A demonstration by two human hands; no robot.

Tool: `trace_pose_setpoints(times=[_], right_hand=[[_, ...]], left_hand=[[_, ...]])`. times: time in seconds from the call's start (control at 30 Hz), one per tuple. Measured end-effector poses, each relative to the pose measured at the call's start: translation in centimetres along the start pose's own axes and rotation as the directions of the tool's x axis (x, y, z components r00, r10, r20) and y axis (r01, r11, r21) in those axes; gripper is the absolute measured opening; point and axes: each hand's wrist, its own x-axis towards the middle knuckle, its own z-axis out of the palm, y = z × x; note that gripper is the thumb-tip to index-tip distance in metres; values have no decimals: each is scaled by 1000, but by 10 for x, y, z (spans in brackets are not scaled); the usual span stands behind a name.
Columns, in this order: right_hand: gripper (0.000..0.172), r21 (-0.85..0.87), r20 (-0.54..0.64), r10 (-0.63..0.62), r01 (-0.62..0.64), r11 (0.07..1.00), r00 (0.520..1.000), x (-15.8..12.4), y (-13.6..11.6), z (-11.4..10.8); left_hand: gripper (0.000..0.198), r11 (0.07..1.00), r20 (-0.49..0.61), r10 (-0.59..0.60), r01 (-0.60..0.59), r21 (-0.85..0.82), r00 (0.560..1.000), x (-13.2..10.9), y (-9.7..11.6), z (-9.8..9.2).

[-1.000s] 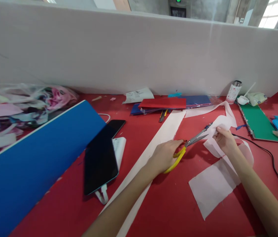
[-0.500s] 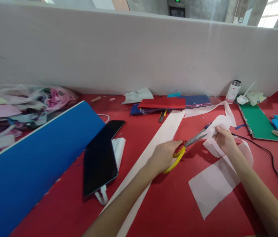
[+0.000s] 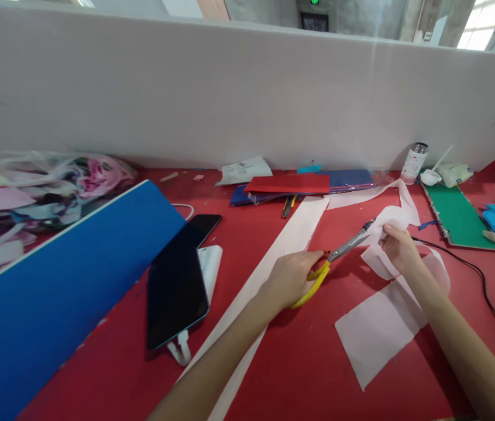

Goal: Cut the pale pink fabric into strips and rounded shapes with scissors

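Observation:
My left hand [image 3: 291, 276] is closed around the yellow handles of a pair of scissors [image 3: 337, 255], whose steel blades point up and right into a piece of pale pink fabric [image 3: 394, 217]. My right hand [image 3: 399, 248] pinches that fabric beside the blade tips. More of the same pink fabric [image 3: 377, 336] lies flat on the red table [image 3: 318, 374] below my right forearm. A long pink fabric strip [image 3: 286, 242] runs diagonally under my left arm.
A blue board [image 3: 63, 292] leans at the left, with a black phone [image 3: 177, 289] on a white power bank [image 3: 210, 263] beside it. Folders [image 3: 300, 182], a can [image 3: 409, 162], a green board [image 3: 460, 217] and a black cable [image 3: 488, 292] lie along the back and right. Plastic-wrapped cloth [image 3: 32, 187] fills the far left.

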Motion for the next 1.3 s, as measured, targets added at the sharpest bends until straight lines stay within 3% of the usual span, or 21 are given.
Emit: trace_pose_setpoints(times=[0.37, 0.6, 0.93, 1.3], right_hand=[[15, -68, 16, -54, 55, 996, 998, 0, 2, -3], [13, -32, -23, -35, 34, 999, 999, 3, 3, -6], [12, -81, 11, -53, 54, 995, 999, 2, 3, -4], [9, -114, 73, -42, 51, 992, 996, 0, 3, -6]], left_hand=[[27, 998, -33, 55, -54, 29, 998, -1, -2, 1], [26, 999, -41, 29, -28, 37, 999, 0, -4, 5], [29, 999, -96, 17, -13, 42, 995, -2, -8, 13], [31, 997, -30, -45, 47, 55, 999, -1, -2, 7]])
